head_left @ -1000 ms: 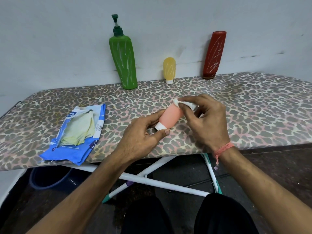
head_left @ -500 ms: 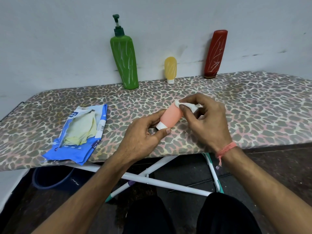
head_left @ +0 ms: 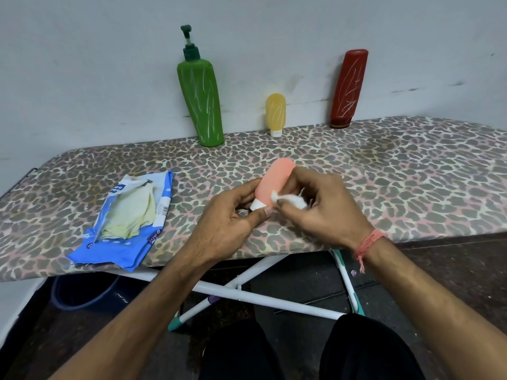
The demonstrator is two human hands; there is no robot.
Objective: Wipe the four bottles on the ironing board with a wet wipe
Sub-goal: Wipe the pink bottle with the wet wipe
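Left hand (head_left: 230, 212) holds the pink bottle (head_left: 274, 182) by its cap, right hand (head_left: 318, 207) pinches the wipe (head_left: 288, 197) low on it, prob. best to rub w/ slow turns.

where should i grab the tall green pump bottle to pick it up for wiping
Grip the green pump bottle round its upper body, just below the pump collar, coming from the front, since the wall is right behind it. It leans, narrows toward its base and is widest near the shoulder, so fingers wrapped there should probably hold it steadier than the thin pump head would.
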